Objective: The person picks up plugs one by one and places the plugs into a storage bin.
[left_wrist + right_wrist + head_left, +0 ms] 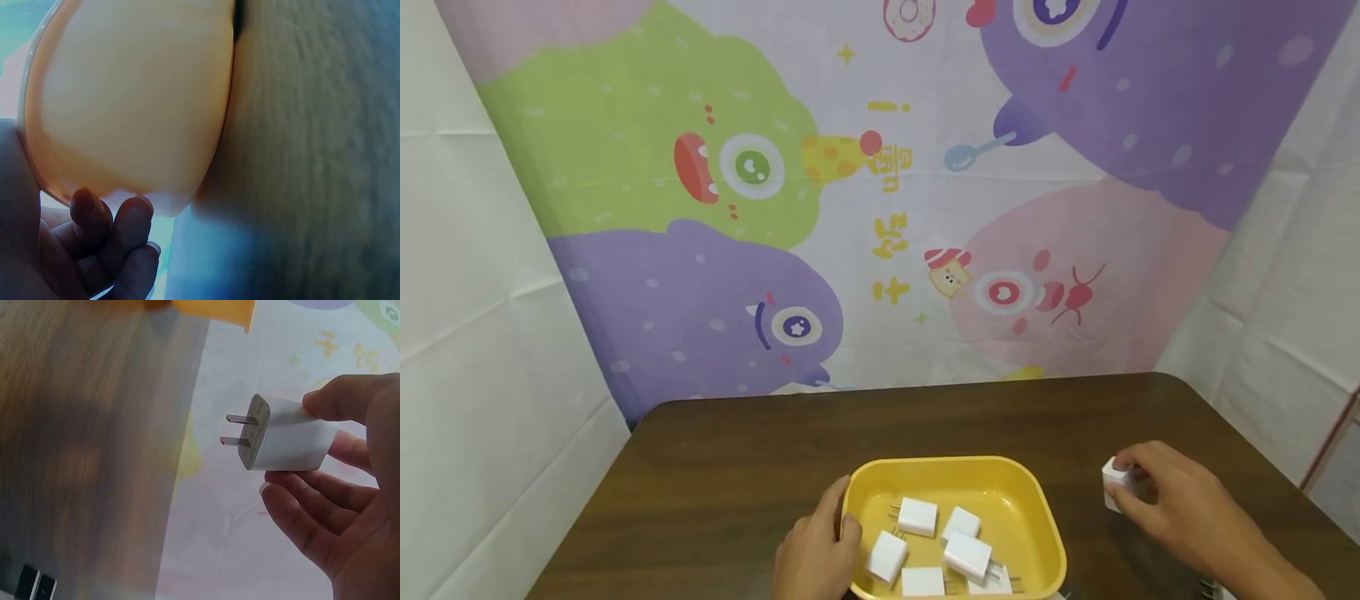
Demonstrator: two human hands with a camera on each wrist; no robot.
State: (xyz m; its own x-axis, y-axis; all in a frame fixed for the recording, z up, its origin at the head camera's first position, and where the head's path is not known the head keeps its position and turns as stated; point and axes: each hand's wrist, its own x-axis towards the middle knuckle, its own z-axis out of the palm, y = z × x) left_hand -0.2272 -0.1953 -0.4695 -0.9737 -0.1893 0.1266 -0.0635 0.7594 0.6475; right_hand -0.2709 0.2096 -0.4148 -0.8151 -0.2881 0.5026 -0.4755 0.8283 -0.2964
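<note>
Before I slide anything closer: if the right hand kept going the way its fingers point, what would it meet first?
Likely nothing: beyond the right hand, gripping a white plug adapter, lies bare dark wooden table.

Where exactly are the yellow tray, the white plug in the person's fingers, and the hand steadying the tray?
yellow tray (951,469): head view, on its far rim.
white plug (289,437): right wrist view, on its white body.
left hand (817,557): head view, on the back of the hand.

1. Head view looks forward and down over the table toward its far edge.
2. Left wrist view sits tight against the yellow tray.
3. Right wrist view looks closely along the table; all share the tray.
</note>
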